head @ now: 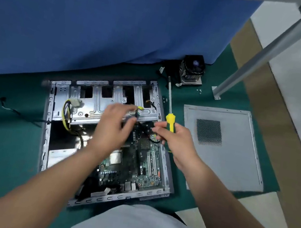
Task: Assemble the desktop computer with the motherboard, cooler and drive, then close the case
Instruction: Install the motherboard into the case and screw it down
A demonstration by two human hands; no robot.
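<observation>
- My left hand (112,125) is pinching cables aside, clearing the motherboard (133,162) seated in the case (46,136).
- My right hand (174,143) is gripping the screwdriver (169,113), shaft toward twelve o'clock.
- The cooler (191,71) is waiting at one o'clock.

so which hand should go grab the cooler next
Left hand, probably: the right hand grips the screwdriver. The cooler sits beyond the case, toward the right though.

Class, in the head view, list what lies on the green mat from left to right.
Loose black cable → open case → screwdriver → cooler → side panel.
</observation>
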